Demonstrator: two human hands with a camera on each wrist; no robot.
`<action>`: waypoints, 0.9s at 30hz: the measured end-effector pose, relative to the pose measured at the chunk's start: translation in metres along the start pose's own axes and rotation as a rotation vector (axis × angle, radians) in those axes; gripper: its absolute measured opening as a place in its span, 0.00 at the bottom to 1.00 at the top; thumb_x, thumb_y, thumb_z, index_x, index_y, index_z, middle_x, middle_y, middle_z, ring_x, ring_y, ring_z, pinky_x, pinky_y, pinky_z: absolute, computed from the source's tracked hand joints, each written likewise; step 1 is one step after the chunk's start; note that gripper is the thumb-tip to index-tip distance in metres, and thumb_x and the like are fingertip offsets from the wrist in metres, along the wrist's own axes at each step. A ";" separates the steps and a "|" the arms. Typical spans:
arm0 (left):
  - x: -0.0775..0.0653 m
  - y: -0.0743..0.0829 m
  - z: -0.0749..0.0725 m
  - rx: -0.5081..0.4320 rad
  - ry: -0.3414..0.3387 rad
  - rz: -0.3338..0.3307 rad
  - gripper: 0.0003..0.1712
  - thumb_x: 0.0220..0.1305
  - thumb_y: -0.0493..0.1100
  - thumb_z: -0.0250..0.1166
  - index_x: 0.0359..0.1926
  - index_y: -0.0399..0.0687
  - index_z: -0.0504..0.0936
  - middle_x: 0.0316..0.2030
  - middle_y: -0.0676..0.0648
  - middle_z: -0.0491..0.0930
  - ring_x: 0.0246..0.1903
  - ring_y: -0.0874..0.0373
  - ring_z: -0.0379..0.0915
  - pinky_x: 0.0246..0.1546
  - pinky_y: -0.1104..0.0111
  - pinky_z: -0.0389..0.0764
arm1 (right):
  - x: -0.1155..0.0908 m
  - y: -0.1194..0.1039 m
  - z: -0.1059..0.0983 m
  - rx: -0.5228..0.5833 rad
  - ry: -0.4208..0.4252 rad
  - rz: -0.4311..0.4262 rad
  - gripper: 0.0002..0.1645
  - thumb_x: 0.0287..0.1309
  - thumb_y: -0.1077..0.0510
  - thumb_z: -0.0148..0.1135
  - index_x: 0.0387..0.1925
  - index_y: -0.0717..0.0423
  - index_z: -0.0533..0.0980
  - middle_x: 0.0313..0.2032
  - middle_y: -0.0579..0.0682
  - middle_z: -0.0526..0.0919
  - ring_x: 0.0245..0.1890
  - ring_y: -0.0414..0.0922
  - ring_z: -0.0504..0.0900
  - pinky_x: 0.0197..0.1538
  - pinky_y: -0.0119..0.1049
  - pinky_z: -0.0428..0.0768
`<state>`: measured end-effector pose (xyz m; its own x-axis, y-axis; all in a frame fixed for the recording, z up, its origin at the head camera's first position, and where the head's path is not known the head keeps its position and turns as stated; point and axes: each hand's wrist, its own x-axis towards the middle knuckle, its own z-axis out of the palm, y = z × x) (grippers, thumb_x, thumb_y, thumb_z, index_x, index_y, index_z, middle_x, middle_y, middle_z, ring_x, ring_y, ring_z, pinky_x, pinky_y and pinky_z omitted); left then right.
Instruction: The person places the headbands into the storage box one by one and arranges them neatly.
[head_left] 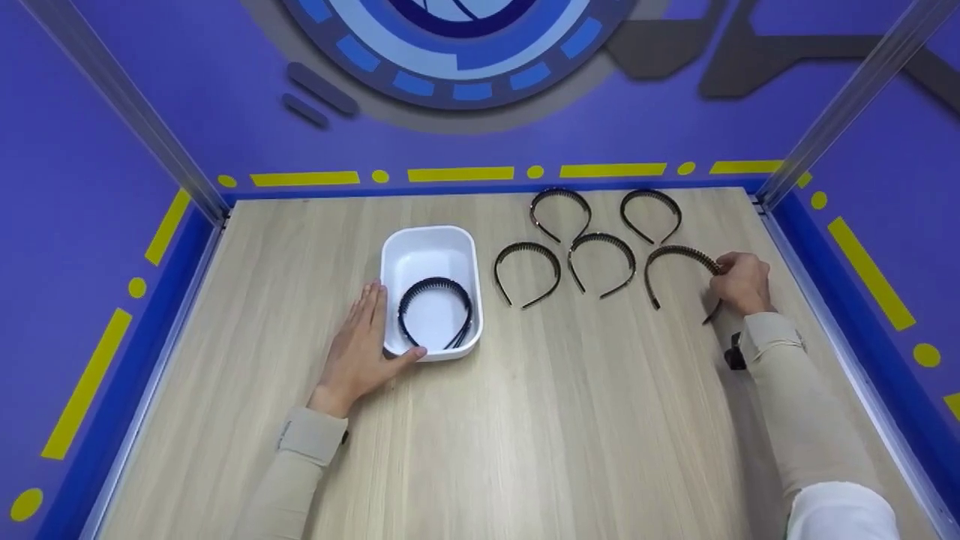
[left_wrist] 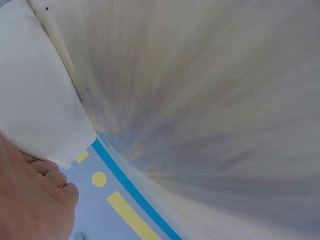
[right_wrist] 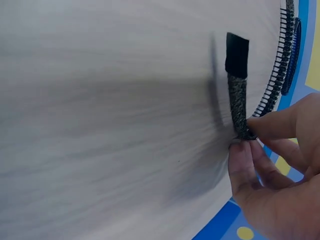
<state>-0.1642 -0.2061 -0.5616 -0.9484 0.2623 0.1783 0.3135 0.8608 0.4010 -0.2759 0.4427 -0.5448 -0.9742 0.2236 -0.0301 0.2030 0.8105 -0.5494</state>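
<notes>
My left hand (head_left: 364,352) rests against the left side of a white plastic container (head_left: 478,300), its fingers straight along the wall and the thumb at the near rim. Inside the container lie dark toothed headbands (head_left: 436,283), overlapping each other. At the table's right side my right hand (head_left: 742,283) pinches the right arm of a dark headband (head_left: 679,251) between thumb and fingers. In the right wrist view, this headband (right_wrist: 238,97) shows a smooth black tip beyond the fingertips. The left wrist view shows the container's outer wall (left_wrist: 45,85) beside the hand.
Several more headbands lie toward the back right: a rear one (head_left: 561,193), another behind the held one (head_left: 651,194), one near the container (head_left: 527,247) and one in the middle (head_left: 604,238). Blue-purple panels (head_left: 480,150) enclose the wooden table (head_left: 562,420) at the back and sides.
</notes>
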 end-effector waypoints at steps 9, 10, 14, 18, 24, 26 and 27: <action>0.001 -0.001 0.001 -0.001 0.001 0.006 0.74 0.62 0.79 0.66 0.85 0.33 0.44 0.85 0.35 0.44 0.86 0.43 0.38 0.87 0.53 0.46 | -0.005 -0.005 -0.010 0.022 -0.041 0.032 0.29 0.54 0.67 0.59 0.59 0.73 0.81 0.53 0.72 0.85 0.54 0.64 0.82 0.42 0.37 0.77; 0.001 -0.001 0.001 -0.003 0.005 0.007 0.74 0.62 0.79 0.66 0.85 0.33 0.44 0.85 0.35 0.44 0.86 0.43 0.39 0.87 0.53 0.46 | -0.006 -0.006 -0.011 0.028 -0.043 0.034 0.28 0.55 0.67 0.61 0.59 0.73 0.81 0.53 0.72 0.85 0.54 0.63 0.82 0.42 0.35 0.76; 0.000 -0.001 0.001 -0.008 0.012 0.006 0.74 0.62 0.78 0.67 0.85 0.33 0.44 0.86 0.35 0.44 0.86 0.43 0.39 0.87 0.52 0.47 | -0.007 -0.010 -0.017 0.068 -0.055 0.064 0.25 0.60 0.65 0.67 0.59 0.72 0.82 0.54 0.70 0.85 0.50 0.56 0.82 0.39 0.27 0.74; -0.001 0.000 0.000 -0.007 -0.002 -0.006 0.73 0.62 0.79 0.66 0.85 0.34 0.43 0.86 0.36 0.43 0.86 0.44 0.38 0.87 0.53 0.45 | -0.008 -0.011 -0.021 0.144 -0.107 0.118 0.25 0.66 0.63 0.66 0.62 0.70 0.80 0.57 0.69 0.84 0.43 0.44 0.81 0.35 0.23 0.78; -0.001 0.000 0.000 -0.003 0.000 0.000 0.74 0.62 0.79 0.66 0.85 0.33 0.44 0.86 0.34 0.44 0.86 0.43 0.39 0.87 0.52 0.46 | -0.009 -0.007 -0.027 0.296 -0.175 0.161 0.25 0.69 0.66 0.62 0.65 0.72 0.76 0.50 0.61 0.85 0.34 0.36 0.84 0.40 0.33 0.90; -0.001 -0.001 0.001 -0.002 0.005 0.004 0.74 0.61 0.78 0.67 0.85 0.32 0.44 0.85 0.33 0.45 0.86 0.42 0.39 0.87 0.52 0.47 | -0.010 -0.007 -0.029 0.336 -0.184 0.166 0.25 0.69 0.66 0.61 0.65 0.73 0.76 0.45 0.55 0.85 0.34 0.36 0.85 0.42 0.35 0.91; -0.001 -0.001 0.001 -0.002 0.008 0.005 0.74 0.61 0.78 0.67 0.85 0.32 0.44 0.85 0.33 0.45 0.86 0.42 0.40 0.87 0.52 0.47 | -0.011 -0.007 -0.030 0.350 -0.186 0.167 0.26 0.69 0.66 0.61 0.65 0.73 0.75 0.43 0.51 0.85 0.34 0.36 0.85 0.42 0.35 0.91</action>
<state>-0.1638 -0.2066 -0.5626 -0.9465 0.2630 0.1869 0.3179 0.8587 0.4019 -0.2636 0.4506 -0.5154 -0.9385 0.2084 -0.2753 0.3450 0.5319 -0.7734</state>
